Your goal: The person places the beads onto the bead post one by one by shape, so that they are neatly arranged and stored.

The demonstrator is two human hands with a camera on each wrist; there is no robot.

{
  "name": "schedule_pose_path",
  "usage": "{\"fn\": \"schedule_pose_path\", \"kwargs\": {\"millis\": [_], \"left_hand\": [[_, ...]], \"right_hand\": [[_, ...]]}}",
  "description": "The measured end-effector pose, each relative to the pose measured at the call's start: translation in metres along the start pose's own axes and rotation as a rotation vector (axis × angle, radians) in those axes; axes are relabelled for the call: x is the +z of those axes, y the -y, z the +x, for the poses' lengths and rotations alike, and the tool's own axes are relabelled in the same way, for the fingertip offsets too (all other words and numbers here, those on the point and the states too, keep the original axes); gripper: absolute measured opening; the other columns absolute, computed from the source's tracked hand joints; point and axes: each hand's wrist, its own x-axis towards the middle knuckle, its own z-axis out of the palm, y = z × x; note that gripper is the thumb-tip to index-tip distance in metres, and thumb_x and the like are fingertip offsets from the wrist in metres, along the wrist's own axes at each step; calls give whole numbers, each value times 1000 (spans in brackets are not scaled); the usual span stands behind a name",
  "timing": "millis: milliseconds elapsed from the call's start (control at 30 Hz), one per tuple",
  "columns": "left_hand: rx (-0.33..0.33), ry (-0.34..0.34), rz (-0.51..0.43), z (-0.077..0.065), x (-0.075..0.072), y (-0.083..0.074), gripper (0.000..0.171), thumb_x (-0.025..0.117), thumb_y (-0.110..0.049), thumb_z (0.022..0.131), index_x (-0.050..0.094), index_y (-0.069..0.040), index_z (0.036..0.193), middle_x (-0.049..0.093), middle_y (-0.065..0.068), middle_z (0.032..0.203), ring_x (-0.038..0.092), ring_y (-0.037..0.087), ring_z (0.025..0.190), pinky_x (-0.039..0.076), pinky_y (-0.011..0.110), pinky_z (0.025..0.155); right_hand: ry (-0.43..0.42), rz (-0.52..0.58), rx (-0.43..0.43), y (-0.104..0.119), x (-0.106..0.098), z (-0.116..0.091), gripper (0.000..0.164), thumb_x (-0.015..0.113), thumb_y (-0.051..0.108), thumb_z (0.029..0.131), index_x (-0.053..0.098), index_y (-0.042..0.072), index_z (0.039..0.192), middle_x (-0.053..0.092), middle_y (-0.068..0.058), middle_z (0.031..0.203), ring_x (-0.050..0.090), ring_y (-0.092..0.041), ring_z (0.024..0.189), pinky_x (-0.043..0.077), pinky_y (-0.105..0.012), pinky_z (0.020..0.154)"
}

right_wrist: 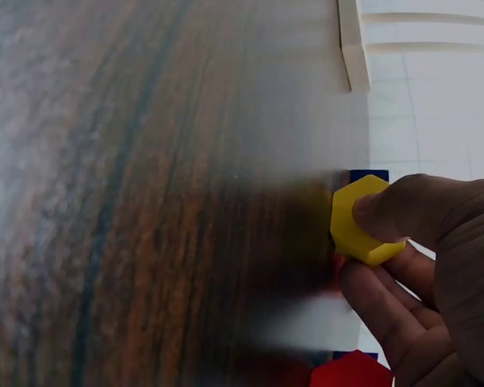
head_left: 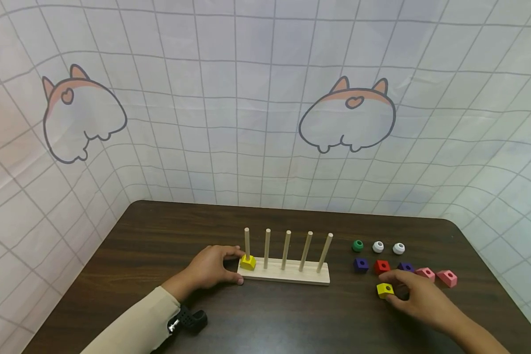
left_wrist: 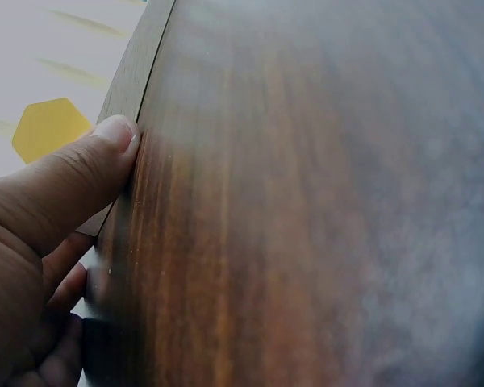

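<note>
A pale wooden peg board (head_left: 287,275) with several upright pegs lies on the dark table. One yellow bead (head_left: 248,263) sits at the foot of its leftmost peg. My left hand (head_left: 212,267) grips the board's left end, with the thumb (left_wrist: 105,153) along the front edge and the other fingers behind. Over on the right, my right hand (head_left: 420,297) pinches a second yellow bead (right_wrist: 359,218) between thumb and fingers. This bead is faceted, with a dark hole facing up. It is in front of a red block bead (head_left: 382,267).
Beyond the right hand are two purple beads (head_left: 361,265) and two pink beads (head_left: 447,278), one partly behind the fingers. A green round bead (head_left: 358,245) and two white ones (head_left: 378,247) form a row farther back. A grid-patterned cloth (head_left: 265,123) hangs behind the table.
</note>
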Motion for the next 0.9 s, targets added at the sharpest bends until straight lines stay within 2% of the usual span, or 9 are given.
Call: {"fn": "schedule_pose_path", "kwargs": {"millis": [200,400,500,600,733,900], "left_hand": [[6,8,-5,0,0,1,63,93,-40,72,72,-21,128,62,4,141,55,33,132,40,56,109],[14,5,-6,-1,0,2,62,93,-39,72,72,-21,128,62,4,141,55,32,132,41,55,109],[17,4,-7,-1,0,3,62,94,-39,72,72,-21,128,62,4,141,55,32,133,41,55,109],[19,3,-7,-1,0,3,63,93,-39,72,71,-21,128,62,3,141,54,32,133,41,55,109],[21,7,-11,-1,-1,4,63,93,-39,72,71,-21,129,62,4,142,54,32,133,40,55,109],[35,10,-15,0,-1,6,63,93,-39,73,71,-20,129,62,4,141,54,32,133,40,55,109]], "right_hand": [[-8,-3,-1,5,4,2,29,87,21,83,71,20,107,71,9,106,68,-6,87,59,-28,74],[-89,1,-71,13,8,7,30,88,18,82,71,21,107,70,14,100,66,-2,85,58,-29,73],[-132,-3,-107,20,8,13,32,88,14,81,71,20,108,69,16,99,65,-3,85,59,-31,73],[-175,-13,-108,30,5,18,34,89,13,80,72,20,110,70,12,102,66,-10,87,59,-35,74],[-194,28,-103,44,-2,26,36,87,10,82,73,16,114,72,4,109,68,-18,88,59,-36,74],[-228,65,-162,58,-9,37,36,85,4,82,72,12,115,72,2,107,69,-13,86,61,-36,74]]}}
